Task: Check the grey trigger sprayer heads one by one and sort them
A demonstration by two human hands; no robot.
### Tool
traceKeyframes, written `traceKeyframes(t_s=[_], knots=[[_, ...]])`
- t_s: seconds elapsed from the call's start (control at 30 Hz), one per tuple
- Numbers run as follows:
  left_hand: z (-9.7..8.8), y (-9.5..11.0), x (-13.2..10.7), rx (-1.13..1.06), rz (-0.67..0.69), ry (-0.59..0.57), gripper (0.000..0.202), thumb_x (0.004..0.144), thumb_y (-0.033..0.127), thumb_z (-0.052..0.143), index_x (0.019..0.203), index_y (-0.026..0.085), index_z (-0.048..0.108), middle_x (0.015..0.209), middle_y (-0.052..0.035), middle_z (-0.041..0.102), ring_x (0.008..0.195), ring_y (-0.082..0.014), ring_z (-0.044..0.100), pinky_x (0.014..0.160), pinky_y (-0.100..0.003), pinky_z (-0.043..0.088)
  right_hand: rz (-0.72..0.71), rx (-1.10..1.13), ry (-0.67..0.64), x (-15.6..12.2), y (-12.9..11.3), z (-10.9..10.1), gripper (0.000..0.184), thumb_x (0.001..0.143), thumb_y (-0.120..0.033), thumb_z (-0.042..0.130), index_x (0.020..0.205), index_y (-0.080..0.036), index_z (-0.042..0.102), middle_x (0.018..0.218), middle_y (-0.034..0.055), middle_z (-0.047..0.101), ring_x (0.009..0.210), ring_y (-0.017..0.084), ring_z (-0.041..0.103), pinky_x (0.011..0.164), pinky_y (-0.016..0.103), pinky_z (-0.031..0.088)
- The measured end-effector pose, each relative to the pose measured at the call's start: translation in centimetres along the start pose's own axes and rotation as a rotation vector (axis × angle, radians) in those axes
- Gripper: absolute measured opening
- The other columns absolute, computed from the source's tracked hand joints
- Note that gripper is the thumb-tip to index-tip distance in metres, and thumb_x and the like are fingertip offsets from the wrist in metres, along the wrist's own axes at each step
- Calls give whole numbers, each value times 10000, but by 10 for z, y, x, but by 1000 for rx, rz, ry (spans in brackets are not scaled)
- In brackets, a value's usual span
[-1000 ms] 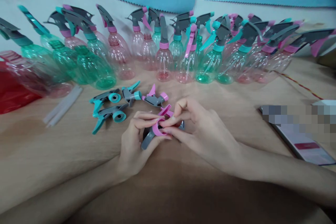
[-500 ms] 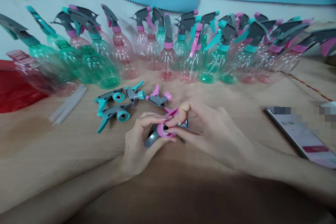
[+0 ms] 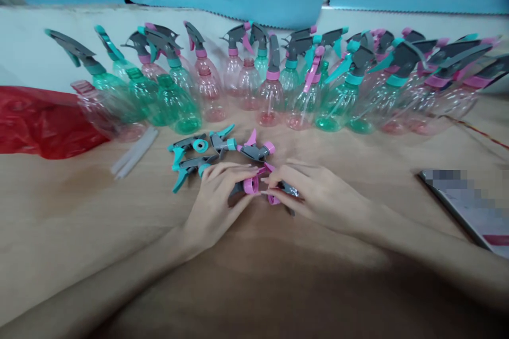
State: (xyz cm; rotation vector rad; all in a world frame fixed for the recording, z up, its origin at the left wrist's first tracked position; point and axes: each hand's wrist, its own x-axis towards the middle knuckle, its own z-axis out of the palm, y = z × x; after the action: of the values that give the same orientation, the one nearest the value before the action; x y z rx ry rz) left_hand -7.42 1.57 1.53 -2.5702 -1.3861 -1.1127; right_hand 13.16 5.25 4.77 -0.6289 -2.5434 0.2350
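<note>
My left hand [image 3: 218, 198] grips a grey and pink trigger spray head [image 3: 250, 185] between thumb and fingers, with its pink collar turned to the right. Close to that collar, my right hand [image 3: 314, 185] has its thumb and fingertips drawn together. Whether anything small is between them I cannot make out. Under the right fingers lies a second pink-collared spray head [image 3: 273, 199], partly hidden by the hand. Just beyond my hands, another pink and grey spray head [image 3: 257, 151] rests on the table beside several teal and grey spray heads [image 3: 225, 143].
Pink and green clear bottles [image 3: 270, 103] stand in a row along the wall, many topped with spray heads, several without. White tubes [image 3: 135, 152] and a red plastic bag [image 3: 47, 122] lie at the left. A phone [image 3: 461, 206] is at the right.
The view has shifted left, so things appear farther right. My right fingertips have drawn back from inside the pink collar to just beside it. The left hand keeps its hold.
</note>
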Motion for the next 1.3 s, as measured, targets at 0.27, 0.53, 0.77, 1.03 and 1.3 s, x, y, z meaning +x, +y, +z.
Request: traceKeyframes(t_s=[0.27, 0.53, 0.77, 1.03, 1.3], knots=[[-43, -18, -20, 71, -2, -338, 387, 919, 437, 439, 1227, 213, 511, 1265, -78, 561, 1155, -233, 487, 961, -405, 366, 87, -50, -27, -3, 3, -2, 88, 902, -248, 493, 907, -190, 559, 913, 53, 645, 784, 179, 612, 625, 277, 447], [-72, -76, 4, 302, 108, -544, 331, 916, 184, 428, 1229, 204, 535, 1267, -81, 563, 1166, -256, 486, 955, -424, 392, 17, -37, -116, -6, -15, 3, 160, 891, -310, 521, 975, -186, 578, 985, 45, 655, 965, 204, 597, 816, 334, 461], [-64, -84, 16, 460, 179, -583, 278, 905, 247, 482, 1159, 196, 584, 1172, -86, 622, 1121, -269, 517, 925, -412, 368, -162, -215, -112, 12, -22, 39, 213, 926, -285, 463, 1023, -180, 620, 1046, 54, 664, 1065, 208, 557, 989, 407, 327], [-78, -24, 9, 246, 89, -235, 303, 872, 363, 556, 1144, 231, 580, 1065, -48, 631, 1002, -206, 552, 836, -331, 441, 26, -160, 38, 13, -17, 21, 129, 890, -229, 520, 962, -181, 615, 990, 43, 688, 994, 196, 598, 925, 393, 380], [-51, 36, 22, 31, 35, -64, 207, 800, 246, 636, 1003, 213, 613, 943, -24, 658, 794, -151, 598, 730, -272, 487, 168, 151, 281, -22, -48, -32, 153, 794, -185, 625, 928, -188, 550, 860, -20, 668, 711, 95, 617, 639, 208, 472]])
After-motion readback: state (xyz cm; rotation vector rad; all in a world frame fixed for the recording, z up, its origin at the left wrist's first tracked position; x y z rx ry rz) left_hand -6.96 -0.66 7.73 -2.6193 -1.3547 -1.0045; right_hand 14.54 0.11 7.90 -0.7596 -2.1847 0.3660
